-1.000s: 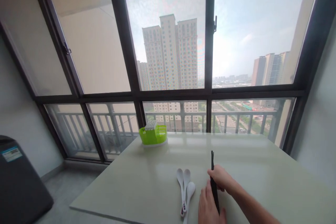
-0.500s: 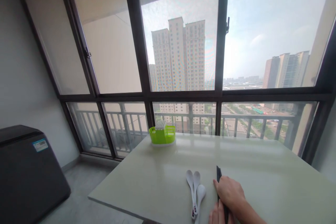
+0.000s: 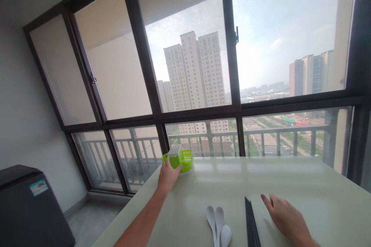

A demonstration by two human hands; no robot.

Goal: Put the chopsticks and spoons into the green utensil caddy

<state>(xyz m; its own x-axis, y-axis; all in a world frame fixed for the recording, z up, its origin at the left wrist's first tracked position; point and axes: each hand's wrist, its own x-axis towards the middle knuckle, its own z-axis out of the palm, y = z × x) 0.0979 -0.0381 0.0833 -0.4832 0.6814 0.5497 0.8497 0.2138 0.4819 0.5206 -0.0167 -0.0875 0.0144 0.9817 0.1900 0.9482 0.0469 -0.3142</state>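
Note:
My left hand (image 3: 168,175) is stretched out to the green plastic basket (image 3: 187,166) at the table's far left corner. Its thumb is spread apart from the fingers, which reach the basket's front and left rim; whether they grip it is hard to see. A pale slatted piece (image 3: 175,150) sits at the top of the basket. Nearer to me, my right hand (image 3: 285,216) hovers over the table with nothing in it, its thumb pointing away. Just left of it lie several black chopsticks (image 3: 251,220), bunched side by side. Three white spoons (image 3: 219,216) lie further left, handles towards me.
The pale glossy table (image 3: 290,177) runs up to a dark-framed window (image 3: 199,112) with a railing outside. On the left, beyond the table's edge, stands a dark box-shaped appliance (image 3: 31,216) with a label on it.
Both hands have let go of the chopsticks, which stay on the table. My left hand has moved far forward and left to the basket; my right hand has shifted right. The view has tilted.

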